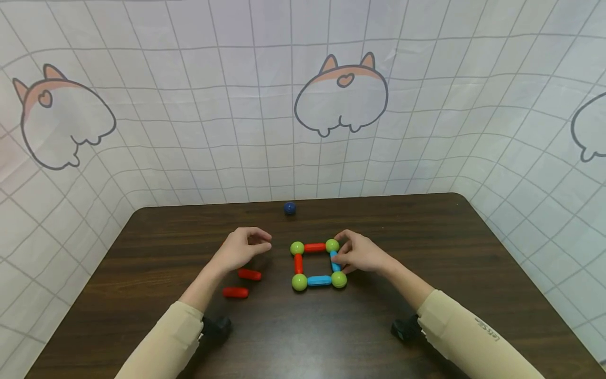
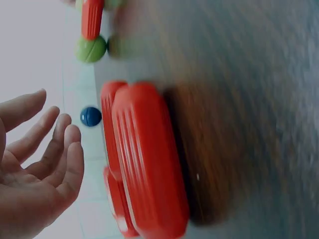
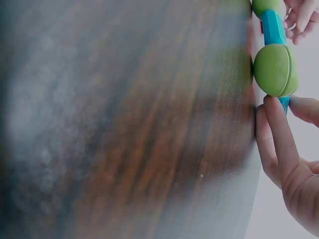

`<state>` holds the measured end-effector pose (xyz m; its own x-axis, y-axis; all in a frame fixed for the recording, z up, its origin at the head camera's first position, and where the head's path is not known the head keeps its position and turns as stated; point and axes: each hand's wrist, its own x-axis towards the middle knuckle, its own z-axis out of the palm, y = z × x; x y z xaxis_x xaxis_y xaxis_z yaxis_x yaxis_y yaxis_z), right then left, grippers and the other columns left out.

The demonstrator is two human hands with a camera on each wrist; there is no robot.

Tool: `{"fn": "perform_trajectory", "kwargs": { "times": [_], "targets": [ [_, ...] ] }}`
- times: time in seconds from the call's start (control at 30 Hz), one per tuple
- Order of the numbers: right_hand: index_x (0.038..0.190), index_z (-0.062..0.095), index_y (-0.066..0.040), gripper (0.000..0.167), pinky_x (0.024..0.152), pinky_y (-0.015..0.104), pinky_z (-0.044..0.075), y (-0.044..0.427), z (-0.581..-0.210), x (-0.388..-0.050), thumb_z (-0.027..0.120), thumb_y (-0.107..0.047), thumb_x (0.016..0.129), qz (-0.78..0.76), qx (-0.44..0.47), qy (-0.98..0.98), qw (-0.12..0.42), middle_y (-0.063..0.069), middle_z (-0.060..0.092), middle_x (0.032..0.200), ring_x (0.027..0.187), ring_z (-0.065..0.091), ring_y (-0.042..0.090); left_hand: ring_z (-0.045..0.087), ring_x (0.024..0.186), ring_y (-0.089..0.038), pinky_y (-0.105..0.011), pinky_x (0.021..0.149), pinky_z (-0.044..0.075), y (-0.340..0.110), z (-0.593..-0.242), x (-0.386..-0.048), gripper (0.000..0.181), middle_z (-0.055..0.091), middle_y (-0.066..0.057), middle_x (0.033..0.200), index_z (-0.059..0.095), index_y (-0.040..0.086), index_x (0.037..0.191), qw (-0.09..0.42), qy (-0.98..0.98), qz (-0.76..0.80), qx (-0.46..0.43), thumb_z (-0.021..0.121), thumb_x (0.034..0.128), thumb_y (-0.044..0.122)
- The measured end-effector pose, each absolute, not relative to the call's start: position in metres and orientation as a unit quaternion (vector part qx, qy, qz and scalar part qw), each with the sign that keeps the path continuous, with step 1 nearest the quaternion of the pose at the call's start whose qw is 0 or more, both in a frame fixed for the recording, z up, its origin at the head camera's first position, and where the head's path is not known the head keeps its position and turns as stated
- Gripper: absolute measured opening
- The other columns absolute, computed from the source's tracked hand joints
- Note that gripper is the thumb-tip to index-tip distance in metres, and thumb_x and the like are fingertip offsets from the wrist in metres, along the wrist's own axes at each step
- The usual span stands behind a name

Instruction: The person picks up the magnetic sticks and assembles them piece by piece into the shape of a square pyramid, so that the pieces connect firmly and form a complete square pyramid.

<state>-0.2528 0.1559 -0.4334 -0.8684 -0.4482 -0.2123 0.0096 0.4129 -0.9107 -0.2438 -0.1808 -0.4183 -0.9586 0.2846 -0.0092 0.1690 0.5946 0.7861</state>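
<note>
On the square (image 1: 299, 264), my right hand (image 1: 361, 253) pinches the right-side blue rod (image 1: 335, 267), likely aligning it; release seems next; left hand (image 1: 239, 248) relaxed, empty.

Through my head view I observe a dark, wood-grained table (image 1: 293, 337) with rounded far corners. On it lie four green balls (image 1: 299, 282) joined in a square by two red connecting rods (image 1: 314, 247) and two blue rods (image 1: 319, 281); to their left, two loose red rods (image 1: 249, 274); near the far edge, a dark blue ball (image 1: 290, 208).
</note>
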Motion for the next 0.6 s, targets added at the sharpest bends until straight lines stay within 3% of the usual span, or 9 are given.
{"fn": "perform_trajectory", "kwargs": {
  "times": [0.33,0.6],
  "targets": [
    [0.142,0.042,0.005,0.058,0.074,0.041,0.061,0.156,-0.432,-0.251,0.073,-0.005,0.095,-0.531,-0.137,0.805,0.224,0.019,0.065,0.100,0.078,0.071,0.028,0.066,0.103,-0.029,-0.049,0.091,0.050,-0.208,-0.416,-0.248,0.029,0.073,-0.008,0.109,0.071,0.004,0.123,0.029,0.914,0.399,0.066,0.073,0.0970,0.015],
    [0.143,0.042,0.005,0.059,0.075,0.041,0.061,0.157,-0.432,-0.251,0.074,-0.003,0.094,-0.532,-0.137,0.804,0.226,0.019,0.065,0.101,0.079,0.072,0.028,0.059,0.120,-0.040,-0.057,0.100,0.046,-0.216,-0.415,-0.257,0.034,0.065,-0.021,0.129,0.067,0.000,0.128,0.066,0.919,0.387,0.032,0.073,0.0964,0.013]
  ]
}}
